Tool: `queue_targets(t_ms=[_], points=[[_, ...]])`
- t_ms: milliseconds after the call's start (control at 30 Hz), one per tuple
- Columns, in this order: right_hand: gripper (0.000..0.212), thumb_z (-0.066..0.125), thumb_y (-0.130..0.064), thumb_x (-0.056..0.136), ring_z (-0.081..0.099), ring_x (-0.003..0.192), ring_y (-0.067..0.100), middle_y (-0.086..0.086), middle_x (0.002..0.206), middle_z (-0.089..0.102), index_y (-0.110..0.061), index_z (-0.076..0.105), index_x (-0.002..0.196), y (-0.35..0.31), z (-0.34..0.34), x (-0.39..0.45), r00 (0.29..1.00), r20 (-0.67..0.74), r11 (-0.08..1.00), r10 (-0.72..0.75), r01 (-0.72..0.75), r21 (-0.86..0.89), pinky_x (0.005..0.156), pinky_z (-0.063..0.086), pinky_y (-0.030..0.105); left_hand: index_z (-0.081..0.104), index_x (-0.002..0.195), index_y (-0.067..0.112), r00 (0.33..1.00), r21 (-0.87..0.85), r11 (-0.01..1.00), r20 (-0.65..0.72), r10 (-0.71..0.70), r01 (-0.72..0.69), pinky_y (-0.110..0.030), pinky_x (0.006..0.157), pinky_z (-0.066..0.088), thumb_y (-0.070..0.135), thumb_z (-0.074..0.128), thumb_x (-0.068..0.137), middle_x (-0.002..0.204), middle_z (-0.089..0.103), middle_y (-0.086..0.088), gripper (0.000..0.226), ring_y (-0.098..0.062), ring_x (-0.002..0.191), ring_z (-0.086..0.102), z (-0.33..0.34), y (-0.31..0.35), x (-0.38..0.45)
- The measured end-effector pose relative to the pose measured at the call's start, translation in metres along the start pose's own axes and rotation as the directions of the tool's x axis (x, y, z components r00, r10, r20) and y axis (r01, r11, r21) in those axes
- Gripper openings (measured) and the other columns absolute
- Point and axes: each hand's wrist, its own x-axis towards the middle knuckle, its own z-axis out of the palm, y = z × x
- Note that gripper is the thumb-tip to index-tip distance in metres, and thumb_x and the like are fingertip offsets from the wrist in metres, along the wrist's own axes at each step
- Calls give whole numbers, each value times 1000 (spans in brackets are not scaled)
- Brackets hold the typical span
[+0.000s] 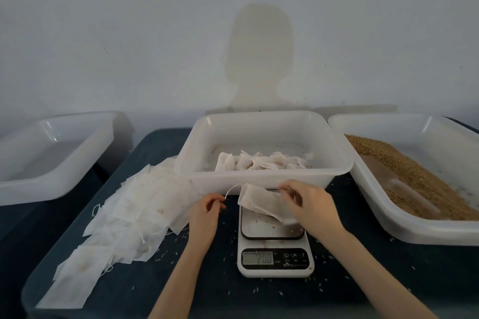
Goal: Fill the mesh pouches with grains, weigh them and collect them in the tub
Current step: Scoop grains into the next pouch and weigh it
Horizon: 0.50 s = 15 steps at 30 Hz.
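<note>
Scale (275,243): white, on the dark worktop (212,290); taken here as the landmark.
Pouch (261,202): white mesh, partly filled, lying slanted on the scale's platform with its open end raised toward the far left.
Left hand (207,211): just left of the scale, its grip pinching the pouch's drawstring (231,189), which loops from the pouch mouth.
Right hand (308,202): over the scale's far right edge, its grip curled and pinching the other end of the string at the pouch top.
Collecting tub (264,176): translucent, directly behind the scale, holding filled pouches (259,163).
Grain tub (404,230): right of the scale, with brown grains (404,173) heaped inside.
Empty pouches (129,215): spread in a long overlapping pile left of the scale.
Third tub (51,186): far left of the scale.
Loose grains (166,256): scattered on the worktop around the scale.
</note>
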Motion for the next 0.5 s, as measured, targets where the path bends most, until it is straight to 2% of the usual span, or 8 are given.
queue_targets(t_ms=[133, 267, 333, 400, 500], points=[[21, 54, -43, 91, 55, 68, 0, -18, 72, 60, -36, 65, 109, -37, 8, 23, 989, 121, 995, -80, 86, -46, 66, 46, 18, 62, 83, 29, 1000, -8, 1000, 2, -10, 10, -10, 62, 39, 9, 48, 95, 76, 65, 7, 27, -7, 72, 59, -2, 2, -1], [33, 54, -51, 90, 60, 87, 10, -12, 90, 67, -37, 61, 119, -53, 21, 34, 972, 227, 988, -56, 87, -128, 78, 51, 30, 61, 83, 30, 999, -42, 999, 28, -19, 20, -20, 68, 45, 8, 47, 95, 78, 64, 7, 28, -12, 73, 59, -2, 3, -3], [38, 55, -52, 88, 61, 95, 14, -9, 98, 68, -36, 59, 122, -55, 27, 36, 973, 228, 979, -38, 83, -188, 80, 50, 31, 61, 84, 29, 999, -31, 999, 39, -16, 18, -22, 70, 45, 8, 47, 95, 79, 64, 6, 27, -13, 75, 59, -2, 3, -3], [33, 55, -50, 88, 61, 96, 16, -7, 102, 68, -35, 61, 118, -56, 32, 37, 978, 209, 971, -18, 67, -231, 77, 49, 30, 61, 86, 28, 999, -19, 1000, 45, -14, 15, -19, 68, 44, 9, 47, 95, 79, 64, 6, 26, -13, 75, 59, -2, 3, -4], [23, 51, -44, 93, 61, 88, 15, -7, 94, 67, -30, 66, 103, -53, 35, 36, 978, 205, 976, 30, 16, -217, 72, 46, 27, 62, 85, 29, 999, -10, 1000, 49, -7, 8, -13, 62, 42, 10, 47, 95, 78, 64, 7, 26, -11, 72, 59, -2, 3, -4]])
